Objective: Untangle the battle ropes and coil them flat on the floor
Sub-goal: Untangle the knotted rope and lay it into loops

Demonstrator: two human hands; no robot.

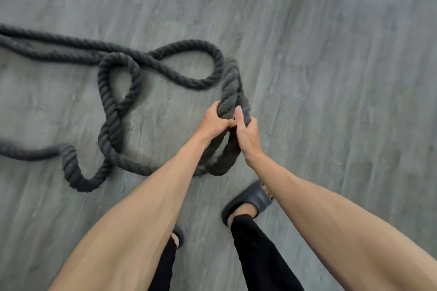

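A: On the floor [331,78], centre-left: battle rope [111,111], loose crossed loops. Hands?
B: Both gripping it, left hand [214,123] & right hand [247,134] side by side, fingers curled round a raised doubled bit.

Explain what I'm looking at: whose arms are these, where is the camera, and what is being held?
There is no machine here. A person is working with bare hands, and the single picture comes from a wide-angle camera worn on their head, looking forward and down. That is why both forearms reach in from the bottom edge.

The left hand and right hand are side by side, each gripping a raised bend of a thick, dark twisted rope. The rest of the rope lies in loose, crossing loops on the grey wood-look floor and runs out of view on the left.

Lower down you can see the person's black trousers and a dark slipper.
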